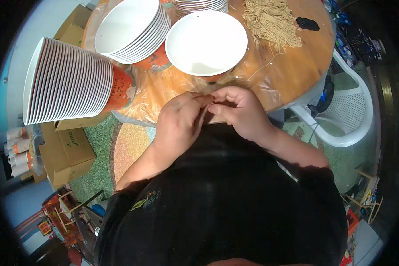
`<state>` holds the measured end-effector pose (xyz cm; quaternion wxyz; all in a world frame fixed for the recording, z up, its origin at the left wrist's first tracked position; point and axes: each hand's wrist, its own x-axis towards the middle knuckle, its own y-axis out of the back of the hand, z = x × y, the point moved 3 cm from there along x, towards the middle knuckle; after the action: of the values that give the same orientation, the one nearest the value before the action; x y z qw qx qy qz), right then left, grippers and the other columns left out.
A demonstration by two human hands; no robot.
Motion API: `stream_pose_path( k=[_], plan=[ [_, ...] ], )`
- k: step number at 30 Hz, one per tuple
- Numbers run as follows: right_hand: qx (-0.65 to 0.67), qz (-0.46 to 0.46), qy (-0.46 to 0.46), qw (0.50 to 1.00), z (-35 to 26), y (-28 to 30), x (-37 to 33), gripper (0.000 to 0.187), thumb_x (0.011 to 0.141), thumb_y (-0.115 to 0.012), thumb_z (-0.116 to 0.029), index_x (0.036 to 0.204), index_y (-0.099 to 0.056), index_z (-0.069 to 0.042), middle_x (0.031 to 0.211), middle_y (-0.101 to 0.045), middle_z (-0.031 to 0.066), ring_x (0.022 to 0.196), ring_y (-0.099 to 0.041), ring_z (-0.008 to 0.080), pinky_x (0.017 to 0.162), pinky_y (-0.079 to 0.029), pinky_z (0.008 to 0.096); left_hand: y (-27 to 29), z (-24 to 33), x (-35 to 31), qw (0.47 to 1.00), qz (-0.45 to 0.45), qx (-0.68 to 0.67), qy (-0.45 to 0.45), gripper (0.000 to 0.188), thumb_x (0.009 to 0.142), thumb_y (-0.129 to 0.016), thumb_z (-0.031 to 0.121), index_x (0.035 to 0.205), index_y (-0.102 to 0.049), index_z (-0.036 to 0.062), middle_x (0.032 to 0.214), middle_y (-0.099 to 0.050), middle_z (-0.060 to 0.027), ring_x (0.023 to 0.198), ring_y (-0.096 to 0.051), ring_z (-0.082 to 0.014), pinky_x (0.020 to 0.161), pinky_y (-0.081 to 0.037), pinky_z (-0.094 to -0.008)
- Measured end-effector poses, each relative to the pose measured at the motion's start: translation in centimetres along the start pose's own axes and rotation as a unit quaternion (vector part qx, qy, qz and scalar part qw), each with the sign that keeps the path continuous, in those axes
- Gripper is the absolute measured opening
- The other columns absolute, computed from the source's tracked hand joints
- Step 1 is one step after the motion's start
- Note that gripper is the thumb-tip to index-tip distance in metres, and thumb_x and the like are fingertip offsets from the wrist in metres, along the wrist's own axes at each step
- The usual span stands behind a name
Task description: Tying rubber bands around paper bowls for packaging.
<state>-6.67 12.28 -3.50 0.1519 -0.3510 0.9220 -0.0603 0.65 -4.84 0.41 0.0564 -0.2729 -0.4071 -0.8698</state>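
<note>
Close to the table's near edge, my left hand (181,116) and my right hand (243,110) meet with their fingertips pinched together. Whatever lies between them is too small and hidden to make out. Just beyond the hands stands a paper bucket (207,42), its white inside facing up. A heap of tan string (272,24) lies farther off to the right, and a thin strand trails from it toward my hands. Left of the bucket, a nested stack of paper buckets (135,33) leans over. A longer nested stack (71,84), with an orange printed outside, lies on its side at the far left.
More nested buckets (200,6) stand at the back of the round wooden table (292,82), which has clear plastic film over it. A small black object (307,24) rests by the string. A white plastic chair (363,104) is at right, a cardboard box (68,153) at left.
</note>
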Motion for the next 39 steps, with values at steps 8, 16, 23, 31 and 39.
stream_pose_path(
  k=[8, 16, 23, 31, 39],
  plan=[
    [-0.123, 0.034, 0.052, 0.991, 0.3, 0.7, -0.1, 0.015, 0.106, -0.076, -0.005, 0.115, -0.080, 0.006, 0.107, -0.083, 0.0081, 0.097, -0.074, 0.0106, 0.088, -0.059, 0.0272, -0.2, -1.9, -0.6, 0.990, -0.040, -0.051, 0.125, 0.015, 0.095, -0.083, 0.002, 0.109, -0.077, 0.0011, 0.096, -0.075, -0.0174, 0.084, -0.074, -0.0384, 0.075, -0.060, -0.0444],
    [-0.091, 0.041, 0.041, 0.994, 0.6, 1.2, 0.0, 0.020, 0.104, -0.076, -0.010, 0.111, -0.083, 0.007, 0.101, -0.085, 0.0109, 0.096, -0.077, 0.0121, 0.089, -0.060, 0.0311, -0.6, -1.8, -0.2, 0.995, -0.019, -0.083, 0.051, 0.020, 0.096, -0.086, 0.008, 0.114, -0.079, 0.0031, 0.104, -0.076, -0.0141, 0.092, -0.076, -0.0372, 0.079, -0.061, -0.0421],
    [-0.076, 0.003, 0.024, 0.997, 0.8, 1.3, -0.1, 0.020, 0.103, -0.079, -0.013, 0.108, -0.084, 0.006, 0.098, -0.085, 0.0080, 0.092, -0.075, 0.0106, 0.086, -0.059, 0.0308, -0.9, -2.6, -0.5, 0.997, -0.051, -0.052, 0.015, 0.015, 0.093, -0.086, 0.008, 0.105, -0.077, 0.0047, 0.103, -0.075, -0.0131, 0.094, -0.076, -0.0370, 0.080, -0.062, -0.0445],
    [-0.146, 0.028, 0.067, 0.987, -0.4, 0.9, -1.0, 0.006, 0.103, -0.078, -0.004, 0.105, -0.080, 0.002, 0.096, -0.079, 0.0022, 0.085, -0.068, 0.0063, 0.077, -0.055, 0.0259, -1.1, -2.2, 0.5, 0.998, -0.051, -0.011, -0.031, 0.014, 0.090, -0.081, 0.004, 0.101, -0.073, 0.0053, 0.105, -0.074, -0.0136, 0.092, -0.075, -0.0382, 0.080, -0.061, -0.0464],
    [-0.039, 0.173, 0.146, 0.973, 1.0, 1.8, -0.4, 0.009, 0.104, -0.079, -0.008, 0.101, -0.077, 0.001, 0.086, -0.074, -0.0026, 0.077, -0.064, 0.0028, 0.071, -0.052, 0.0233, 1.6, -0.8, 4.5, 0.991, 0.029, 0.084, -0.104, 0.044, 0.087, -0.088, 0.014, 0.127, -0.072, 0.0046, 0.119, -0.072, -0.0149, 0.115, -0.069, -0.0395, 0.104, -0.053, -0.0524]
  ],
)
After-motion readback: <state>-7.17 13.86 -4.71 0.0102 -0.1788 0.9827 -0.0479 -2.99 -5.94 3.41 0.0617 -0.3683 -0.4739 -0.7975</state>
